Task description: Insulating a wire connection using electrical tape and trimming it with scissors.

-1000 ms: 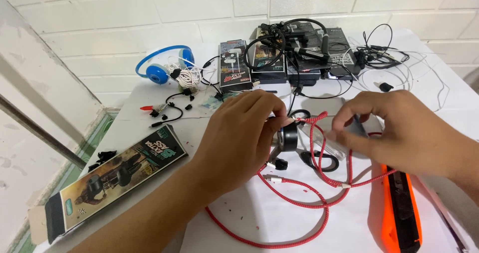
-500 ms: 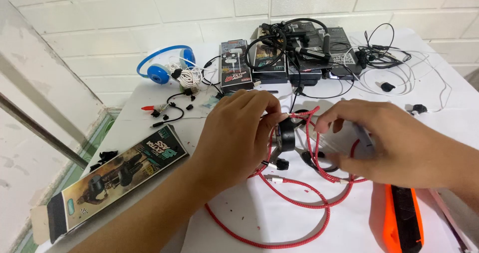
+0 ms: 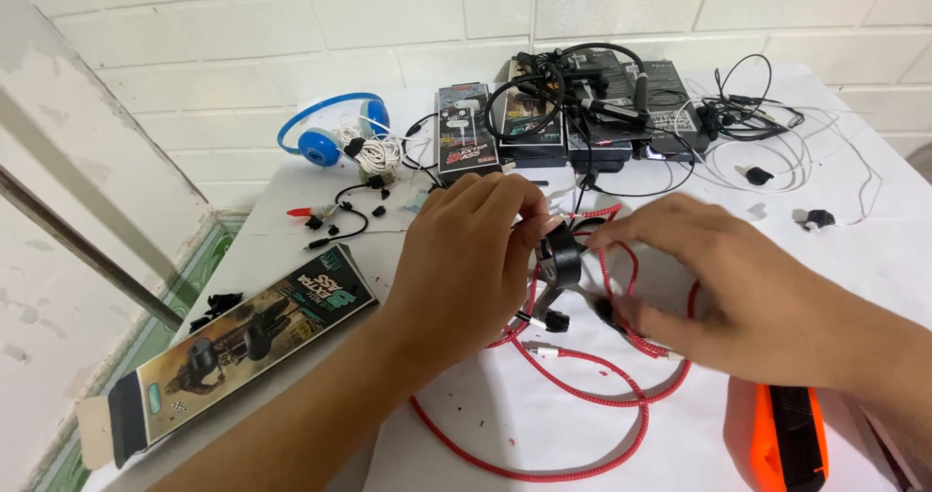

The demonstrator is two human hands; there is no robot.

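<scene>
- Head view looks down on a white table (image 3: 777,405) strewn with audio gear.
- Left hand (image 3: 466,259) pinches a black rounded earcup of a headset (image 3: 560,259) between its fingertips, holding it just above the tabletop.
- Right hand (image 3: 738,278) lies just beside that earcup, its fingers curled down onto the red braided cable (image 3: 573,376); whether they grip it I cannot tell.
- Cable loops run under both hands and out toward the near edge.
- Long printed cardboard headphone box (image 3: 243,342) lies left of the left forearm.
- Blue over-ear headphones (image 3: 325,138) rest far back left.
- Orange and black tool (image 3: 782,443) sits below the right wrist.
</scene>
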